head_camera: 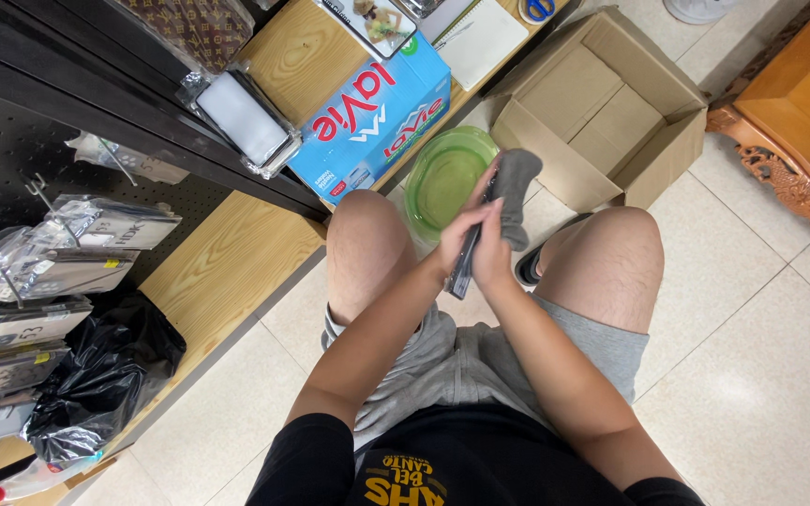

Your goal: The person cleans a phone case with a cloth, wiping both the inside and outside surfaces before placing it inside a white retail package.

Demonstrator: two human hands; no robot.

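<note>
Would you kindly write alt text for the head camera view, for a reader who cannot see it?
A seated person's left hand and right hand together hold a slim dark object and a grey cloth above a green bowl. An open cardboard box sits on the tiled floor.

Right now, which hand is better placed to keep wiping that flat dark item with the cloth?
Right, probably: the right hand grips the grey cloth against the flat dark item, which the left hand steadies.

Bright even light, sharp, soft shadows
</note>
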